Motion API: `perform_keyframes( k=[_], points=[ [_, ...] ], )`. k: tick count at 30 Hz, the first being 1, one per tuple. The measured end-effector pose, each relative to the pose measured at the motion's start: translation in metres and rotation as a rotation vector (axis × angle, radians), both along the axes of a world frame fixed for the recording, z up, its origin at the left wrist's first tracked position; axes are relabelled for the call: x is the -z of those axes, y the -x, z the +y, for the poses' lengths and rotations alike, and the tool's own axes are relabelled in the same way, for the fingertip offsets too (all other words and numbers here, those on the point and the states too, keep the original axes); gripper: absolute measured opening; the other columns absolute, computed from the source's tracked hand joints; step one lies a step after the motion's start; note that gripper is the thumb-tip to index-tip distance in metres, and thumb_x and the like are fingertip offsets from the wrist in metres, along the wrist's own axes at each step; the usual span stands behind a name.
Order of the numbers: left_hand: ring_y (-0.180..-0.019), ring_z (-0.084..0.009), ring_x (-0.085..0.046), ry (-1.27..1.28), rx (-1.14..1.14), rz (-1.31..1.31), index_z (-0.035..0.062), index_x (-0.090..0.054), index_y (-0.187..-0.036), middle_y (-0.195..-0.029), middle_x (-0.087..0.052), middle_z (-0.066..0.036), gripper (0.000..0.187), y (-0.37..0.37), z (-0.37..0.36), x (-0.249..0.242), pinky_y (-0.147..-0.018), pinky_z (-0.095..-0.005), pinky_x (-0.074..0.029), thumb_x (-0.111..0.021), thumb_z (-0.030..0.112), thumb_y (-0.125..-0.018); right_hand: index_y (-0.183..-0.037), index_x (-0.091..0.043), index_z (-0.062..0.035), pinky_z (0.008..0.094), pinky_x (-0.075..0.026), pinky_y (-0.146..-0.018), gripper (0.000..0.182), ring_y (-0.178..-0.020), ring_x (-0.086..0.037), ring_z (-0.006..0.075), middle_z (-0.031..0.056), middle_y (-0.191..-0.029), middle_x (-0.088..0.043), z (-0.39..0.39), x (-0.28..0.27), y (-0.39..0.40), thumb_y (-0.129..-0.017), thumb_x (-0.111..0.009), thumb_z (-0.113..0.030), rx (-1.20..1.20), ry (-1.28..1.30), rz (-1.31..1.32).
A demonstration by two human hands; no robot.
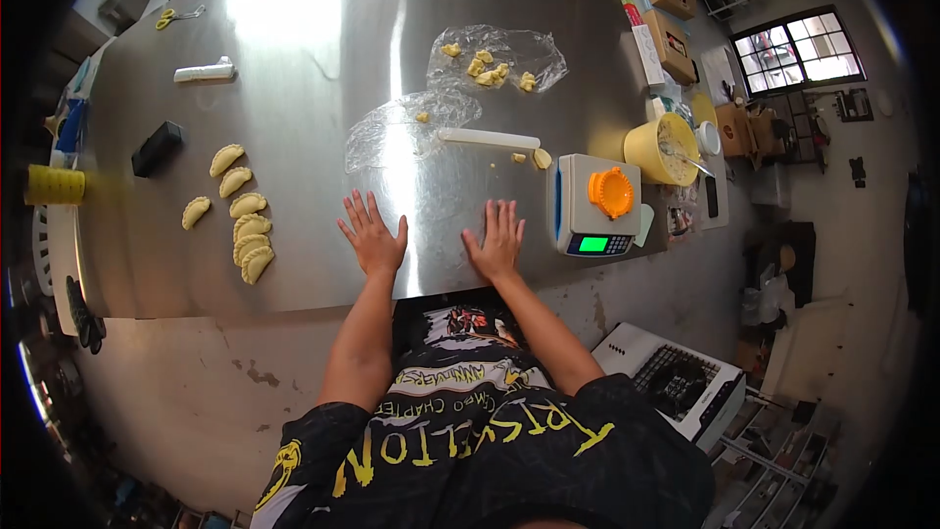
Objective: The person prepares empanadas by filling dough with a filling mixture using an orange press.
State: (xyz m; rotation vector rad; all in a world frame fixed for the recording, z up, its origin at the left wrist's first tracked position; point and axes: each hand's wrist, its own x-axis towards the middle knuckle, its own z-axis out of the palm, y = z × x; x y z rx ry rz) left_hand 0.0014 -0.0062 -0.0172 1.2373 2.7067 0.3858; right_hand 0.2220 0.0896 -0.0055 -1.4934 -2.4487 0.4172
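My left hand (373, 235) lies flat on the steel table (313, 69), fingers spread, holding nothing. My right hand (497, 241) rests flat beside it, also with nothing in it, just left of a digital scale (595, 220) carrying an orange dumpling press (612, 192). A sheet of clear plastic film (397, 132) lies just beyond both hands, with a white rolling pin (488, 139) and a small dough piece (541, 158) at its right. Several folded dumplings (245, 220) sit to the left of my left hand.
Dough pieces lie on a second plastic sheet (499, 59) farther back. A yellow bowl (663, 149) with filling stands right of the scale. A black block (157, 148), a white tool (204, 72) and scissors (178, 15) sit at the far left. Boxes (669, 10) line the right edge.
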Motion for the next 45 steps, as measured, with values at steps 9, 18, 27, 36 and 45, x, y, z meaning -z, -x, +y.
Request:
perform_keyframes(
  k=[9,18,27,36,45],
  points=[
    [-0.153,-0.0346,-0.008,-0.062,-0.001,-0.009,0.0049,-0.032,-0.152,-0.163,-0.019,-0.017,0.082,0.0,0.001,-0.003,-0.12,-0.0585,-0.006,-0.061,0.048,-0.088,-0.147,-0.041,-0.0032,0.0651,-0.01,-0.117,0.074,-0.149,-0.015,0.0461,0.0291,-0.154,-0.03,0.091,-0.008,0.008,-0.09,-0.06,-0.046,0.323,-0.055,-0.077],
    [-0.153,-0.0352,-0.009,-0.076,0.003,-0.005,0.0052,-0.033,-0.151,-0.163,-0.02,-0.018,0.082,0.0,0.0,-0.001,-0.119,-0.06,-0.007,-0.061,0.047,-0.087,-0.15,-0.029,0.0074,0.0657,-0.004,-0.116,0.086,-0.15,-0.004,0.048,0.0341,-0.158,-0.017,-0.061,-0.009,-0.015,-0.093,-0.055,-0.05,-0.127,0.116,0.006],
    [-0.153,-0.0353,-0.007,-0.01,0.006,0.002,0.006,-0.031,-0.153,-0.164,-0.017,-0.018,0.084,-0.001,0.002,-0.002,-0.12,-0.0592,-0.006,-0.058,0.051,-0.088,-0.147,-0.039,0.0026,0.0638,-0.013,-0.116,0.075,-0.148,-0.016,0.0482,0.0316,-0.156,-0.026,0.084,-0.002,0.003,-0.094,-0.054,-0.049,0.046,-0.134,0.053],
    [-0.152,-0.036,-0.012,-0.095,0.005,-0.025,0.0041,-0.033,-0.151,-0.163,-0.021,-0.018,0.082,-0.006,-0.001,-0.002,-0.12,-0.0597,-0.008,-0.062,0.046,-0.087,-0.135,-0.053,-0.0039,0.049,-0.022,-0.118,0.054,-0.144,-0.028,0.0431,0.028,-0.15,-0.035,0.081,-0.019,-0.018,-0.092,-0.062,-0.036,0.451,-0.132,0.603],
    [-0.153,-0.035,-0.009,-0.081,0.002,-0.002,0.0039,-0.031,-0.152,-0.163,-0.019,-0.018,0.083,-0.002,0.0,-0.001,-0.12,-0.0585,-0.007,-0.062,0.046,-0.087,-0.12,-0.068,-0.0114,0.0463,-0.038,-0.112,0.036,-0.138,-0.041,0.0415,0.0202,-0.142,-0.049,0.042,0.003,0.024,-0.084,-0.065,-0.015,0.122,0.046,0.363]
  ],
)
